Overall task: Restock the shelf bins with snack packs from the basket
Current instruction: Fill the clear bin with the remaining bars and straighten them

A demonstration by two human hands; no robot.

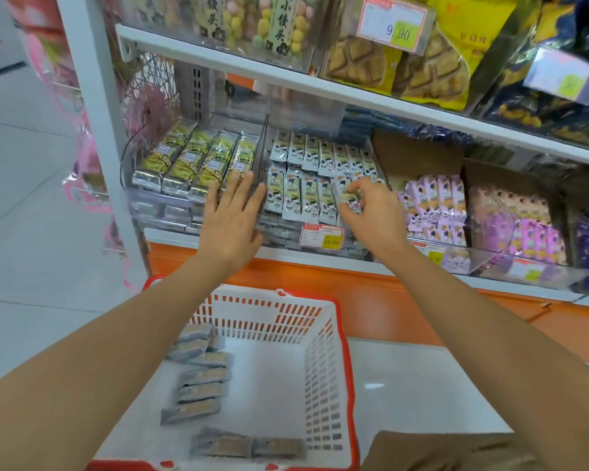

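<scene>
A white basket with a red rim [323, 362] stands on the floor below me and holds several grey snack packs [201, 375] along its left side and front. On the shelf, a clear bin [323, 185] holds rows of small white-and-green snack packs. My right hand [371, 212] is over the right end of that bin's front row, fingers pinched on one white-and-green snack pack [349, 198]. My left hand [232, 219] is spread flat, fingers apart, at the front edge between this bin and the left bin of yellow-green packs [198, 161]. It holds nothing.
A purple-pack bin [436, 205] sits to the right of my right hand. Above runs a white shelf edge [286, 79] with cookie bags and a 9.90 price tag [393, 23]. A white upright post [92, 130] bounds the left; an orange base [354, 287] runs below.
</scene>
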